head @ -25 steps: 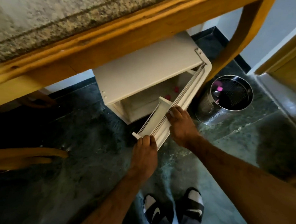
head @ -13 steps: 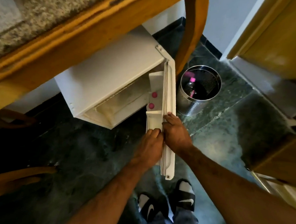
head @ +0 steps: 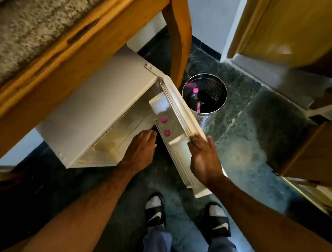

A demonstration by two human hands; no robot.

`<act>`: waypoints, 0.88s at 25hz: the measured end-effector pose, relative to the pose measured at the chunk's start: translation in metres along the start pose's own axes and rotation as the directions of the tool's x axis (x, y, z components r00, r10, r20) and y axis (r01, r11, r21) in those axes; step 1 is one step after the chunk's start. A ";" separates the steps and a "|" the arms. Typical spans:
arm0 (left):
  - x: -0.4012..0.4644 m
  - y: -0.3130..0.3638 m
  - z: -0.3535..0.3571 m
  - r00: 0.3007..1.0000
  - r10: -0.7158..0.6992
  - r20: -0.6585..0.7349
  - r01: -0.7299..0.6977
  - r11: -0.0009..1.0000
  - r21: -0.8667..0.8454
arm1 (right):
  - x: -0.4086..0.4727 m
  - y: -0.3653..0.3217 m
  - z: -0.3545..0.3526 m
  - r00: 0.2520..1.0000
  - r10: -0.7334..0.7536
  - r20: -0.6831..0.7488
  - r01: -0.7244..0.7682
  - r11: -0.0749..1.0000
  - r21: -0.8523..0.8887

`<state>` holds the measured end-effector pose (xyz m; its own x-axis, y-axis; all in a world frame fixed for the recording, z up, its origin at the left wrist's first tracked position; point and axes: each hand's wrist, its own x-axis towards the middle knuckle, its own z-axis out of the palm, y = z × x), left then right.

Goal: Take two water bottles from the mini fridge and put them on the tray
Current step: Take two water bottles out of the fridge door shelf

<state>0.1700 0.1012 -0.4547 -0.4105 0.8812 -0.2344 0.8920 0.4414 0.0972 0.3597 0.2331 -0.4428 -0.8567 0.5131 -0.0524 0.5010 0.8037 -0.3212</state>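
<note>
Could knock over pink-capped bottles (head: 165, 126) in door shelf (head: 176, 143): left hand (head: 141, 150) reaching, fingers loosely together (empty); right hand (head: 204, 158), at 3 o'clock, splayed on door edge.

Two pink-capped bottles (head: 164, 119) in the fridge door (head: 182, 115), one bottle in the bin (head: 208, 116).

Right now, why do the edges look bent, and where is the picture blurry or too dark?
Head view: the wide lens bows the wooden table leg and doorway; the granite counter is smeared by blur; the floor at lower left sinks into shadow; the fridge door and two pink bottle caps stay fairly sharp.
</note>
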 end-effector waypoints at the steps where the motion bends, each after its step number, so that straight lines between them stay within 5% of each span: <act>1: 0.008 -0.009 0.002 1.000 0.013 0.012 -0.013 1.000 0.025 | -0.002 -0.005 0.001 0.998 0.056 -0.016 -0.057 0.998 -0.042; 6: 0.053 -0.042 0.017 0.983 0.179 0.047 -0.179 0.984 0.005 | 0.006 -0.050 0.022 0.931 0.346 -0.117 -0.351 0.936 -0.025; 10: 0.097 -0.054 0.025 0.958 0.285 0.042 -0.286 0.958 0.030 | 0.038 -0.097 0.054 0.881 0.427 -0.205 -0.355 0.882 0.309; 13: 0.127 -0.057 0.031 0.911 0.411 0.041 -0.413 0.908 0.070 | 0.076 -0.124 0.082 0.837 0.547 -0.022 -0.462 0.727 0.509; 17: 0.149 -0.050 0.043 0.879 0.456 0.136 -0.465 0.884 0.045 | 0.121 -0.109 0.114 0.540 0.740 0.401 -0.796 0.294 0.530; 22: 0.160 -0.040 0.053 0.869 0.368 0.331 -0.442 0.878 0.184 | 0.139 -0.080 0.145 0.527 0.686 0.503 -0.843 0.343 0.414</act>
<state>0.0792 0.2153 -0.5476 0.0344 0.8721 -0.4881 0.9994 -0.0333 0.0109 0.1824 0.1964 -0.5618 -0.1694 0.6695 -0.7232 0.8432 -0.2814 -0.4580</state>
